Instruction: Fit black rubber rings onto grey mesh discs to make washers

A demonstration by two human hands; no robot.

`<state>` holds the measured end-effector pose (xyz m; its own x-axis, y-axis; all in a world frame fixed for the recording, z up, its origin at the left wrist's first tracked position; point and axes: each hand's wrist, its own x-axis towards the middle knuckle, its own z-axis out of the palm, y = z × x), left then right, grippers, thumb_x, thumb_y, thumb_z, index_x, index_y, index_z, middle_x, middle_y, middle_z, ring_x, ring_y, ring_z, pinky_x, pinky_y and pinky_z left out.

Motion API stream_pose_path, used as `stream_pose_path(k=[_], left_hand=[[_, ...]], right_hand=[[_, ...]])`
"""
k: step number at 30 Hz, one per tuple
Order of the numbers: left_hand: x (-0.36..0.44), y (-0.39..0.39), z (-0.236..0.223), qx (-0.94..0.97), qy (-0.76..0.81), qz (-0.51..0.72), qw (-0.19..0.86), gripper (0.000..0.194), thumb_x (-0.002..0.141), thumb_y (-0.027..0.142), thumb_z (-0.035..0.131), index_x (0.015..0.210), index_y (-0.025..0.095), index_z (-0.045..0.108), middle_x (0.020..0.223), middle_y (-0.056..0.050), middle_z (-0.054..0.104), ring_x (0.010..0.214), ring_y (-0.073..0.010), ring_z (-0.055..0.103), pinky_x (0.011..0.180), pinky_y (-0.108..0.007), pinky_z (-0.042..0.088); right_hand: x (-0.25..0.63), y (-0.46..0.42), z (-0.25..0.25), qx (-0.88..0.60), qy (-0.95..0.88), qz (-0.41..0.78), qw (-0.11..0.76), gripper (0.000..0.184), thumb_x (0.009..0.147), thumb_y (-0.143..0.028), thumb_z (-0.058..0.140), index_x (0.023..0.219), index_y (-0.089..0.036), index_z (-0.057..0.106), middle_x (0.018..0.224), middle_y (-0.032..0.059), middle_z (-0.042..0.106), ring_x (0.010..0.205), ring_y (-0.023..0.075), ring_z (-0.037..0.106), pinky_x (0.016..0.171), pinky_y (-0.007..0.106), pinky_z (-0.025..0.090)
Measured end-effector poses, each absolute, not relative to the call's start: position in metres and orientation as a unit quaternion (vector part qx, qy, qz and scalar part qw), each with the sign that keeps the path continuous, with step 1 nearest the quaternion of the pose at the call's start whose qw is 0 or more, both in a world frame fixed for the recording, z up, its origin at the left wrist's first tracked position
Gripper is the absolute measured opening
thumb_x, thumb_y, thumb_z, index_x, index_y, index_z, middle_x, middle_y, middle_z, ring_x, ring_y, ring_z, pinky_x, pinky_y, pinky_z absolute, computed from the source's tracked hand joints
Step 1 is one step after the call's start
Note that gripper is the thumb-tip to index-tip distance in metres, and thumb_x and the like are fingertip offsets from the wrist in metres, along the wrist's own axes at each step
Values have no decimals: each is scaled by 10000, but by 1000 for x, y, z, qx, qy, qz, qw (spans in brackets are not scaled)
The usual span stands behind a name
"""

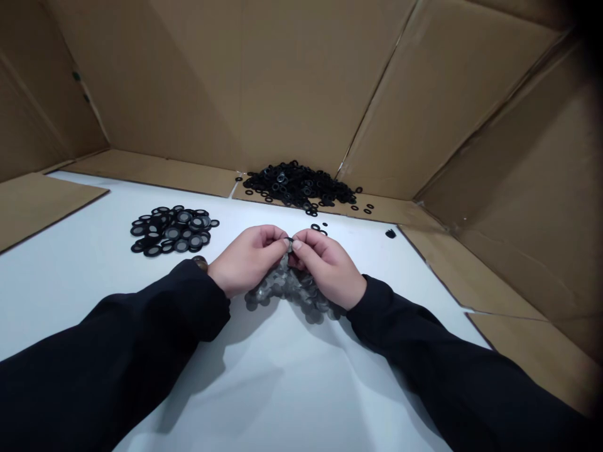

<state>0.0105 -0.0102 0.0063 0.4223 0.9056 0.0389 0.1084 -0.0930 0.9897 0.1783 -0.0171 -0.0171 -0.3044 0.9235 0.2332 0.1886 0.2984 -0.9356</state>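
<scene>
Head view: a small black washer (288, 243) is being pinched between the closed left hand (247, 260) and right hand (327, 263), equally near, just above a heap of grey mesh washers (287, 292).

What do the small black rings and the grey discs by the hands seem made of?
The small black rings look like rubber: matte black, little shine, though plastic is possible. The grey discs seem to be fine metal mesh, dull grey with a textured face, hard to confirm.
</scene>
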Motion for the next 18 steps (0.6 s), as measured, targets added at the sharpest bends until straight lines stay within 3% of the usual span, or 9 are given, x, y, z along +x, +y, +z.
stream_pose_path(k=[10,18], left_hand=[[13,-9,3,616,391,375,572,222,881,305,526,722,150,532,606,39,471,550,-78,395,525,-207,328],[13,-12,9,645,407,367,532,235,886,312,512,715,153,538,597,49,466,523,-72,376,487,-201,304]], right_hand=[[174,-15,-14,-402,-584,549,443,229,861,-392,577,794,-178,536,654,-35,535,566,89,438,535,235,331],[175,-15,-12,-417,-610,513,436,188,862,-346,560,782,-177,544,635,-36,547,558,89,433,545,243,341]])
